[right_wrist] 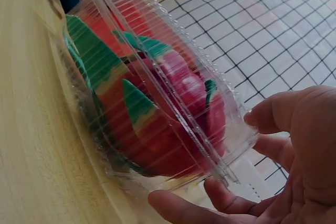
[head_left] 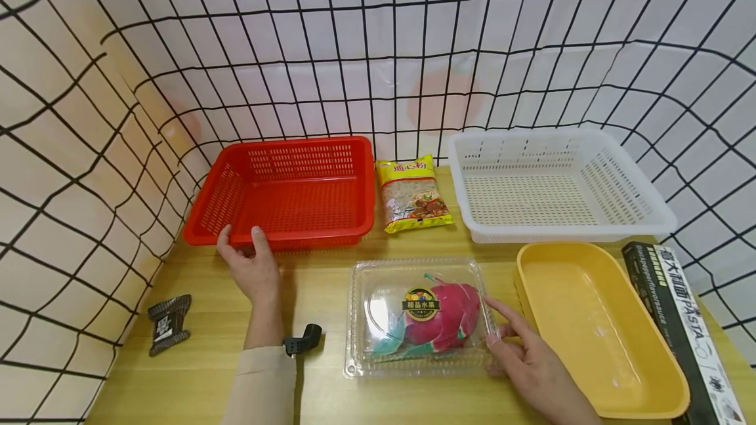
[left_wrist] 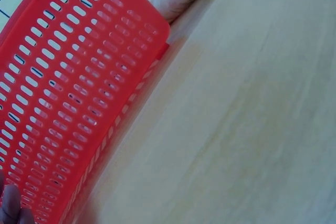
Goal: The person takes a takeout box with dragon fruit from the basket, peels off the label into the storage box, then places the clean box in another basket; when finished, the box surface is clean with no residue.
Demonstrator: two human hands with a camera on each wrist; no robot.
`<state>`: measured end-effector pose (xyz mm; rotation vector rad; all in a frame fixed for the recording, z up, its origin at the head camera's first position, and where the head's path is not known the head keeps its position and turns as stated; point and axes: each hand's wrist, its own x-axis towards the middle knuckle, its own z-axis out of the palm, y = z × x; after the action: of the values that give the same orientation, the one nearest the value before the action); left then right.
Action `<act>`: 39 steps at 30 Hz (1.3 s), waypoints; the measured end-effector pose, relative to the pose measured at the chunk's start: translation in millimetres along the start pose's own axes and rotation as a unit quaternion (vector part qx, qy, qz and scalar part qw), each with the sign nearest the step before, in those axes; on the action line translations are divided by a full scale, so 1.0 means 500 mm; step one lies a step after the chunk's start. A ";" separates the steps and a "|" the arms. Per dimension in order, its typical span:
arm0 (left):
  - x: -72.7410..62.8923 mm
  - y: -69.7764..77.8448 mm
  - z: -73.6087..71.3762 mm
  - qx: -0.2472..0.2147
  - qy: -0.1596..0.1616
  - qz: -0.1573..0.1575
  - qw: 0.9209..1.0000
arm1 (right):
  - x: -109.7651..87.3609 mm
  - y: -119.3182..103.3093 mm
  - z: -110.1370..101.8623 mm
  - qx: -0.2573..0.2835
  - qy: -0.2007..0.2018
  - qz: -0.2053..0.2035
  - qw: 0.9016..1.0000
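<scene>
My left hand [head_left: 254,274] is at the near rim of a red plastic basket [head_left: 277,239], its thumb and a finger over the edge. In the left wrist view, fingertips [left_wrist: 11,203] lie beside the basket's slotted outer wall. My right hand [head_left: 531,366] holds the right end of a clear plastic clamshell box [head_left: 360,281]. Inside the box is a pink dragon fruit [head_left: 451,313] with green-tipped scales, under a black and gold label on the lid. From the right wrist view, thumb and fingers stand around the end of the box [right_wrist: 239,135].
A yellow macaroni bag [head_left: 413,195] lies between the red basket and a white basket [head_left: 567,235]. At the right are a yellow tray [head_left: 585,320] and a black-and-white pasta box [head_left: 679,326]. A small dark wrapped packet [head_left: 170,324] lies left. Black wire mesh [head_left: 394,58] surrounds the table.
</scene>
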<state>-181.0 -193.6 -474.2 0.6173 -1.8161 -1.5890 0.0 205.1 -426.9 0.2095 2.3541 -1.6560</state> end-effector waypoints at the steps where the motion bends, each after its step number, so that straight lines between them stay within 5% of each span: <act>1: 0.000 0.001 0.000 0.000 0.000 0.000 1.000 | 0.000 -0.001 -0.001 -0.002 -0.002 0.001 1.000; 6: 0.000 0.003 -0.001 0.002 0.005 0.002 1.000 | -0.003 -0.005 -0.006 0.001 -0.006 0.003 1.000; 11: -0.001 0.005 -0.004 0.011 0.006 -0.003 1.000 | -0.001 -0.005 -0.015 -0.055 0.015 -0.012 0.998; 21: -0.013 0.036 -0.010 0.094 0.023 0.000 0.995 | 0.018 -0.011 -0.034 -0.117 0.097 -0.137 0.979; 28: -0.017 0.073 -0.015 0.068 0.034 0.067 0.995 | 0.031 -0.046 -0.049 -0.167 0.099 -0.174 0.966; 39: -0.047 0.143 -0.014 0.015 -0.069 0.191 0.979 | 0.057 -0.105 -0.067 -0.229 0.049 -0.242 0.942</act>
<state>-155.4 -170.1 -407.2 0.1559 -1.9239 -1.3712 -45.0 217.9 -376.7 -0.4179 2.9534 -1.2204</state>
